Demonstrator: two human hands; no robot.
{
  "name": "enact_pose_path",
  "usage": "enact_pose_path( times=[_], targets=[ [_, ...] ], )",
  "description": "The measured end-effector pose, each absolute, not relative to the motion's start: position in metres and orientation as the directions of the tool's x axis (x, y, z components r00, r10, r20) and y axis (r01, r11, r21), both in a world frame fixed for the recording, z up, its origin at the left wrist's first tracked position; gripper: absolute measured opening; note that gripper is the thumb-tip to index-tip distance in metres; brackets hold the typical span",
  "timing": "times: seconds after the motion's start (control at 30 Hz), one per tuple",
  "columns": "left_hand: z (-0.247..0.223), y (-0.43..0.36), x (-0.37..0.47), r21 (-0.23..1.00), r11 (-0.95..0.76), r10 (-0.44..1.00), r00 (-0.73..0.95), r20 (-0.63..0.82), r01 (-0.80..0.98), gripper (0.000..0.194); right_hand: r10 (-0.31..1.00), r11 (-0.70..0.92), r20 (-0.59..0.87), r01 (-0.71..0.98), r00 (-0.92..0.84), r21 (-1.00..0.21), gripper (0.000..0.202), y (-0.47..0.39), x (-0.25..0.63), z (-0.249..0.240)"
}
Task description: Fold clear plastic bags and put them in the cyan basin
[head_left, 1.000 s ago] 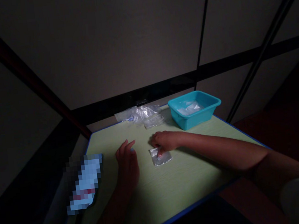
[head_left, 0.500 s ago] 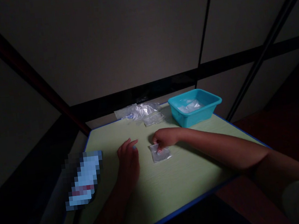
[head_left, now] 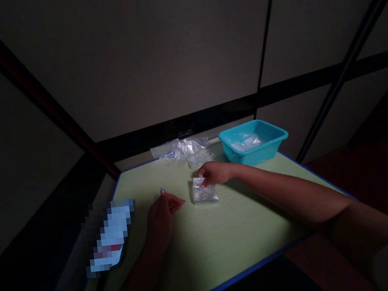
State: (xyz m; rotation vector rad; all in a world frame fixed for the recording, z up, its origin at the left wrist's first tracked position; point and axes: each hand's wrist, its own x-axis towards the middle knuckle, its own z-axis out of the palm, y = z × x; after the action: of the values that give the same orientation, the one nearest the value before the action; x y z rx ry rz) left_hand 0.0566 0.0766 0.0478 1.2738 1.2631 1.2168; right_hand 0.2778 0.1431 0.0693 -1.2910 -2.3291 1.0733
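A small square of folded clear plastic (head_left: 206,195) is pinched at its top edge by my right hand (head_left: 215,173), thumb over its near face. It looks slightly raised off the table, with a shadow at its left side. To its left, my left hand (head_left: 160,217) is held over the table with thumb and fingers apart and nothing in it. Behind my right hand lies another flat piece of clear plastic (head_left: 200,158), partly in front of a crumpled plastic bag (head_left: 187,147).
A turquoise basin (head_left: 256,152) with clear plastic packets (head_left: 248,142) inside stands at the back right of the pale table (head_left: 199,252). A phone-like device with a blurred screen (head_left: 112,232) is at the left edge. Cabinet panels (head_left: 170,64) rise behind.
The folded plastic has come up and tilted in my right hand, moving slightly left. My left hand has turned, its fingers now pointing right towards the plastic.
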Motion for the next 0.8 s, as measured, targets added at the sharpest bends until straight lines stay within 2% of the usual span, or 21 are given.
enact_pose_path(
  times=[0.1, 0.23, 0.33, 0.47, 0.6, 0.7, 0.8],
  targets=[
    [0.052, 0.075, 0.057, 0.998, 0.066, 0.998, 0.002, -0.066, 0.007, 0.064, 0.834, 0.305, -0.082, 0.58, -0.545, -0.755, 0.021, 0.143, 0.279, 0.071],
    [0.054, 0.071, 0.06, 0.952, 0.305, 0.941, 0.152, -0.301, 0.0, 0.06, 0.86, 0.266, -0.034, 0.503, -0.509, -0.822, 0.025, 0.145, 0.279, 0.07],
    [0.055, 0.069, 0.063, 0.922, 0.387, 0.896, 0.236, -0.375, -0.003, 0.05, 0.879, 0.232, 0.002, 0.425, -0.477, -0.875, 0.03, 0.145, 0.275, 0.068],
    [0.053, 0.067, 0.064, 0.885, 0.459, 0.85, 0.326, -0.414, -0.072, 0.038, 0.89, 0.2, 0.038, 0.313, -0.455, -0.929, 0.036, 0.14, 0.266, 0.068],
    [0.047, 0.067, 0.063, 0.871, 0.462, 0.837, 0.408, -0.365, -0.169, 0.034, 0.892, 0.162, 0.075, 0.16, -0.447, -0.974, 0.042, 0.132, 0.256, 0.069],
    [0.042, 0.068, 0.062, 0.868, 0.446, 0.825, 0.478, -0.303, -0.22, 0.039, 0.905, 0.171, 0.09, 0.163, -0.415, -0.972, 0.034, 0.127, 0.248, 0.067],
    [0.037, 0.07, 0.061, 0.856, 0.432, 0.843, 0.465, -0.271, -0.285, 0.035, 0.913, 0.194, 0.101, 0.202, -0.396, -0.96, 0.025, 0.122, 0.24, 0.062]
  ],
)
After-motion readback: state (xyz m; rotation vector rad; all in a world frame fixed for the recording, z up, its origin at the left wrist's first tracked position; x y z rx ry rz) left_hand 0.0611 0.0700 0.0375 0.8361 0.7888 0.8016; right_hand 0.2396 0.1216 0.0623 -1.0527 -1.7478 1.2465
